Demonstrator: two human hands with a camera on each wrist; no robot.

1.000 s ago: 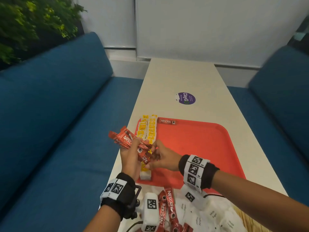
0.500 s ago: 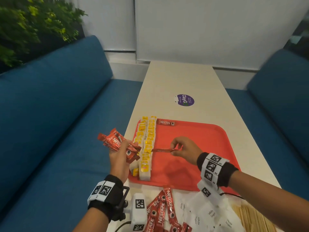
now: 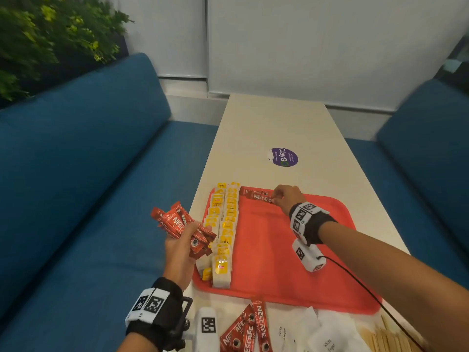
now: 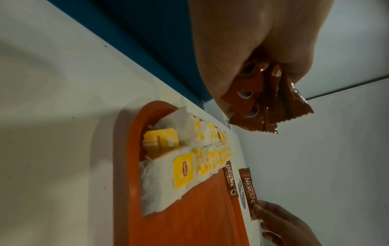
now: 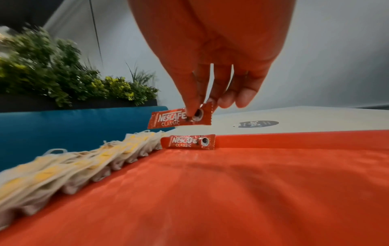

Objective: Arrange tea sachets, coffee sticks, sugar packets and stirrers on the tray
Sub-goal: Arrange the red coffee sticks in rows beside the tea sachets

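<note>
The right hand [image 3: 285,199] pinches a coffee stick [image 3: 261,197] by its end over the far edge of the red tray [image 3: 291,270], just beside one stick already laid there [image 3: 250,191]. The left hand [image 3: 181,246], palm up off the tray's left edge, grips a bundle of coffee sticks [image 3: 181,224]. Two rows of tea sachets [image 3: 224,232] fill the tray's left edge; loose coffee sticks [image 3: 247,329], sugar packets [image 3: 324,339] and wooden stirrers [image 3: 388,339] wait on the table near its front edge.

From the left wrist, curled fingers [image 4: 212,71] clamp the bundle [image 4: 267,106] above the tea rows [image 4: 189,159].

From the right wrist, thumb and forefinger hold the stick [image 5: 179,119] level above the laid one [image 5: 188,141]. Judged so, coffee has barely begun.
</note>
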